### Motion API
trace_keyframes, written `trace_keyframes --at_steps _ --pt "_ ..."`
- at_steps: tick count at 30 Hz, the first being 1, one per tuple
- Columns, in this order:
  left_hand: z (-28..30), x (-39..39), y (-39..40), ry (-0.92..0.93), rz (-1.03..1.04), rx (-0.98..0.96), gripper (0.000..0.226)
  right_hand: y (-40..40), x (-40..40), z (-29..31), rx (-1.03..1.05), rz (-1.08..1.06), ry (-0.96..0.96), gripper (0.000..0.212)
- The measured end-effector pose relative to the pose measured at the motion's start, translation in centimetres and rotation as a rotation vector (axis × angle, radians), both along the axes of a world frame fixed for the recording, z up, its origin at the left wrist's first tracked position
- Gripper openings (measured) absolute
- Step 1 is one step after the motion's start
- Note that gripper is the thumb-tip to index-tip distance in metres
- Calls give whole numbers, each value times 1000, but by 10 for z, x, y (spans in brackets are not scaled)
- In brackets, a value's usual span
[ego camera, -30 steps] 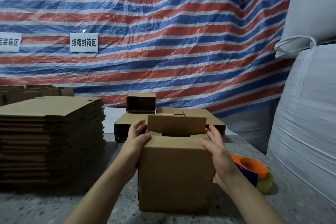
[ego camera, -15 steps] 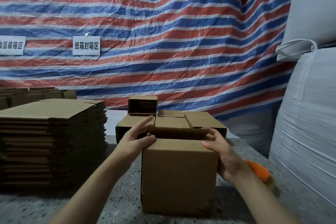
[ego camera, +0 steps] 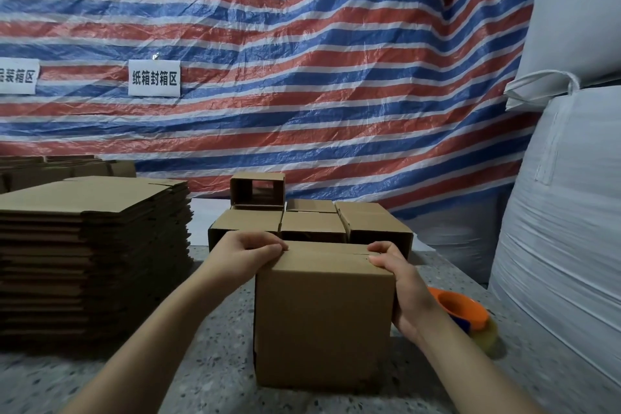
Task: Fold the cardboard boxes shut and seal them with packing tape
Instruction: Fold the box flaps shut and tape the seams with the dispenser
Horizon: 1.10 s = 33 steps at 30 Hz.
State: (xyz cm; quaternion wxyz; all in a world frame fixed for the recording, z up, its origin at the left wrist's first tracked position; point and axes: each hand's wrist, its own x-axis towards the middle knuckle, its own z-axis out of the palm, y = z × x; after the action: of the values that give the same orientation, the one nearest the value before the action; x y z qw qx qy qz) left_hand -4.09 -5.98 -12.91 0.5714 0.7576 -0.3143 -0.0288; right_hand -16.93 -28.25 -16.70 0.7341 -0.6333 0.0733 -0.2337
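A brown cardboard box (ego camera: 322,323) stands upright on the speckled table (ego camera: 188,380) right in front of me, its top flaps folded flat. My left hand (ego camera: 245,254) grips the top left corner, fingers curled over the flap edge. My right hand (ego camera: 403,282) holds the top right corner and side, thumb on the near flap. An orange tape dispenser (ego camera: 465,309) with a roll of clear tape lies on the table just right of the box, partly hidden by my right wrist.
A tall stack of flat cardboard blanks (ego camera: 90,255) fills the left side. Several assembled boxes (ego camera: 312,222) sit behind the one I hold. Large white sacks (ego camera: 564,228) crowd the right edge. A striped tarp (ego camera: 302,60) hangs behind.
The far flap, upright a second ago, has been pressed down flat. Both hands moved from the box's sides onto its top corners.
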Motion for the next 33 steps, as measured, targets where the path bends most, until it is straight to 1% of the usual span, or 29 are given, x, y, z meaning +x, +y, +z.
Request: trace_keyframes --at_steps 2,4,5,6,7,8,10,12,15,17,18,19,20,21,22,23,24,25,27,28,29,32,33 --pt "12 -3 -5 -149 76 185 12 2 -1 1 -7 -3 -4 48" --pt "20 -10 -14 -395 173 393 14 4 -2 3 -4 4 -2 48" --pt "23 -17 -22 -515 201 467 18 4 -3 4 -7 3 2 48" --pt "24 -24 -29 -600 195 493 23 3 -4 5 -14 3 8 49" --pt "24 -31 -35 -645 151 494 30 3 -4 5 -19 5 15 49" --pt "23 -35 -41 -668 88 498 38 2 -4 5 -24 7 21 48" --pt "16 -42 -48 -709 -18 569 46 1 -4 5 -32 12 24 44" --pt "9 -42 -51 -741 -11 635 48 2 -4 5 -48 17 31 37" --pt "8 -39 -51 -717 -3 662 48 0 -4 5 -51 22 54 42" --pt "10 -39 -50 -708 -30 679 48 -8 -3 7 -59 51 64 34" --pt "10 -38 -49 -704 -40 685 48 -15 -1 9 -85 33 80 32" --pt "11 -38 -49 -697 -45 685 48 -26 1 10 -150 -40 119 36" --pt "11 -38 -49 -691 -47 682 48 -39 3 11 -277 -158 200 41" --pt "12 -39 -49 -690 -46 678 48 -52 3 12 -470 -298 326 48" --pt "13 -39 -49 -693 -46 679 48 -65 1 11 -709 -421 481 56" --pt "14 -40 -50 -698 -47 684 48 -77 -2 8 -953 -502 642 65" --pt "15 -40 -50 -700 -48 690 48 -88 -5 3 -1149 -540 792 72" --pt "15 -40 -50 -700 -48 693 47 -97 -8 -4 -1276 -546 919 77" --pt "15 -41 -50 -695 -46 690 47 -108 -9 -20 -1388 -494 1112 79" --pt "15 -41 -49 -693 -47 688 47 -112 -7 -29 -1418 -461 1164 77" --pt "16 -42 -49 -692 -51 687 47 -116 -6 -37 -1430 -442 1176 73" --pt "17 -44 -49 -680 -56 692 47 -125 -4 -52 -1387 -454 1058 53" --pt "18 -43 -49 -669 -59 693 46 -127 -4 -53 -1366 -453 1039 50"
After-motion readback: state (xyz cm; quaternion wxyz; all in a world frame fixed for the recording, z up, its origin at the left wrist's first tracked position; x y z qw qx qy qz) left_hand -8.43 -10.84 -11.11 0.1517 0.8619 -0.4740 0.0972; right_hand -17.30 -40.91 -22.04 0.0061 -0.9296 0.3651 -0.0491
